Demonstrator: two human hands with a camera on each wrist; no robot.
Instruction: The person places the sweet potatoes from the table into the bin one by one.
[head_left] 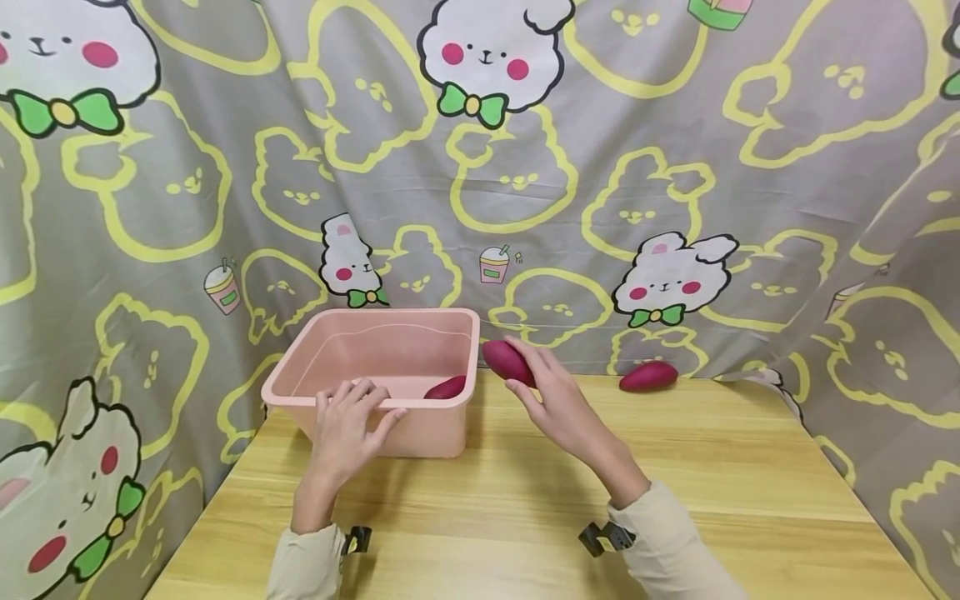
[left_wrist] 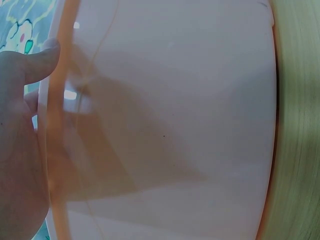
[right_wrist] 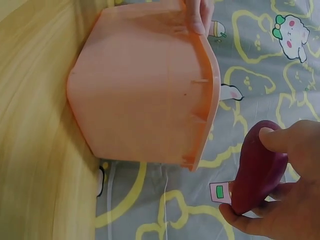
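A pink plastic bin [head_left: 427, 429] stands at the left of the table. My left hand [head_left: 351, 429] grips its near rim, fingers hooked over the inside and thumb along the front; part of these fingers is hidden behind the rim. My right hand [head_left: 558, 404] holds a smooth purple-red sweet potato [head_left: 506, 362] in the air just right of the bin. In the right wrist view, the thumb lies on one side of this sweet potato [right_wrist: 257, 170] and fingers wrap the other. A second sweet potato [head_left: 447, 387] lies inside the bin, partly hidden by its front wall.
Another purple-red sweet potato [head_left: 648, 377] rests at the table's back edge, to the right of my right hand. The wood-grain table [head_left: 480, 533] meets a grey cartoon-print curtain [head_left: 525, 208] that hangs behind it and at both sides.
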